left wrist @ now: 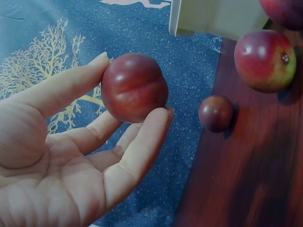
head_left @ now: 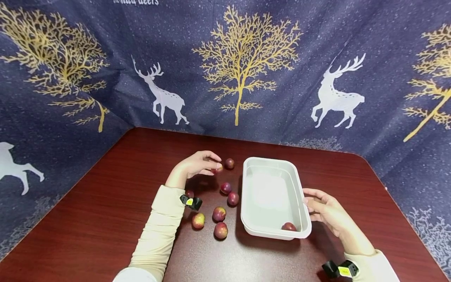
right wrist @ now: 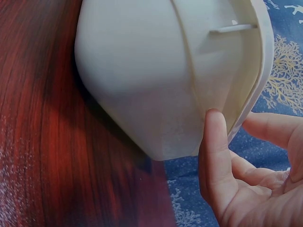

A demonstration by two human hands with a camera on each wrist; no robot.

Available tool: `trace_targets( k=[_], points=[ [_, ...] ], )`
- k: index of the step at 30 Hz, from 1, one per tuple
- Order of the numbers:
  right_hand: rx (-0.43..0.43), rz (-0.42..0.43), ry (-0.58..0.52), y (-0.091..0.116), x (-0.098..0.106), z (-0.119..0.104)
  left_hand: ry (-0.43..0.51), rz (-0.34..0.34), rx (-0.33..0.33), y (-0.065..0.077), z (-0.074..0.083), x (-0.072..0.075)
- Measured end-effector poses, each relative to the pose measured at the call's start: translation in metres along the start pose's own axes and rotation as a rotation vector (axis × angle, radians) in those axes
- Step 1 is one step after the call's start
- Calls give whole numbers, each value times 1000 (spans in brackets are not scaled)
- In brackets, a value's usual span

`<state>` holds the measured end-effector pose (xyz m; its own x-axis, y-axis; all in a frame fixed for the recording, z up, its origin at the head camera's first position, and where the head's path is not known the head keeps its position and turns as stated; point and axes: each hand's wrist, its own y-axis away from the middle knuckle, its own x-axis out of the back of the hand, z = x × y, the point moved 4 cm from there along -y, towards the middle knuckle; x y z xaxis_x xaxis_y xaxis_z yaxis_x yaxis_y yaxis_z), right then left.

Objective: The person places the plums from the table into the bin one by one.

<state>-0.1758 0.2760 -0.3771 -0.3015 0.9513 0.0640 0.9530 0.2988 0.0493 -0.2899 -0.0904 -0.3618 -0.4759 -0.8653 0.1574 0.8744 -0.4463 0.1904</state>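
Thumb and fingertips of my left hand [head_left: 197, 163] pinch a dark red plum [left wrist: 134, 88], raised over the far-left part of the table in the head view. Another plum [head_left: 230, 163] lies just beyond it to the right. My right hand [head_left: 325, 209] holds the right side of a white plastic tub [head_left: 269, 188]. In the right wrist view, the tub's rim passes between the thumb and a finger [right wrist: 215, 142] that lies against the outer wall. Inside the tub, one plum [head_left: 289, 226] sits in the near right corner.
Several red and yellowish plums [head_left: 219, 214] lie scattered on the dark red wooden table [head_left: 105, 196], left of the tub. One plum [head_left: 189, 194] is partly covered by the left wrist. A blue cloth [head_left: 211, 133] with deer and trees hangs behind the table.
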Motion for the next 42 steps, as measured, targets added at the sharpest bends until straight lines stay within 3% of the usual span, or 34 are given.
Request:
trace_targets(
  k=[21, 27, 34, 42],
  points=[
    [22, 2, 11, 0, -1, -2, 9, -36, -22, 2, 10, -12],
    [12, 14, 3, 1, 0, -1, -28, -64, -39, 5, 17, -19],
    [-4, 28, -25, 1, -1, -2, -4, -108, -86, 10, 27, -29],
    [-33, 42, -27, 0, -2, -1, -47, -152, -155, 16, 38, -42]
  ],
)
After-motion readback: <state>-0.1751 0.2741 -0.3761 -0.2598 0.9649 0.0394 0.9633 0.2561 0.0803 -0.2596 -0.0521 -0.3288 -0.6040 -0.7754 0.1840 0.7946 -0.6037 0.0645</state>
